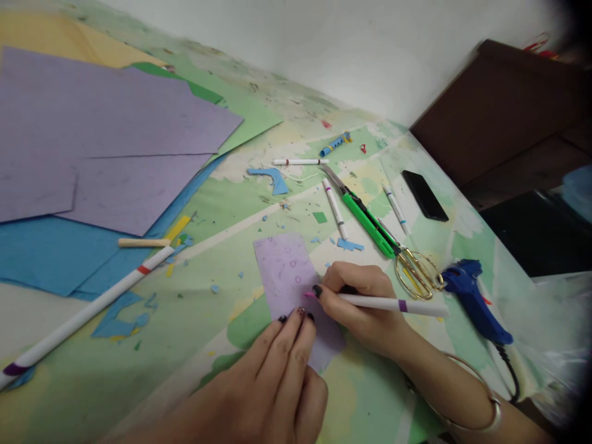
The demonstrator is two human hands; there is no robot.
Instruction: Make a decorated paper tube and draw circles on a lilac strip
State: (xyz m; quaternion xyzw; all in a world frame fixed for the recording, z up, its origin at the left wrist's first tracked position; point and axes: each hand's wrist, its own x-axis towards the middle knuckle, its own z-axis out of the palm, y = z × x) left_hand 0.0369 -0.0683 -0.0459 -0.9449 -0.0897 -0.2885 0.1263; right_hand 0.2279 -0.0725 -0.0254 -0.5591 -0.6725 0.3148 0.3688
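A small purple sheet (282,262) with faint drawn circles lies on the patterned tablecloth (185,351). My right hand (365,302) grips a white marker (377,301) with a purple band, its pink-purple tip at the sheet's surface. Just left of it, my left hand (287,364) rests on the lower part of the sheet, fingers stretched out flat and side by side, the thumb bent beneath. Part of the sheet is hidden under both hands.
Large purple sheets (106,111) and blue sheets (41,253) lie at left. Beyond my right hand are a green cutter (367,225), gold-handled scissors (419,274), a blue glue gun (476,302) and a black phone (424,195). Several markers and paper scraps are scattered around.
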